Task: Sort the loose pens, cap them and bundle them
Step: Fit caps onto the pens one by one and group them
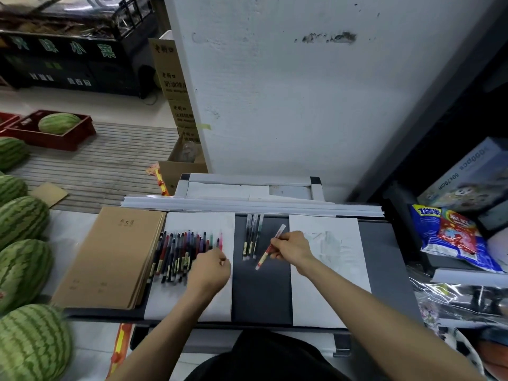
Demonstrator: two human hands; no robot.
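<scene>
While right hand pinches a red pen, left hand curls, hold unclear.

Small grocery shop, stock on every side.
Watermelons line the left, one sits in a red crate; behind, a glass-topped display counter with green lettering, stacked cartons beside it; a snack bag and boxed puzzle at right.
</scene>
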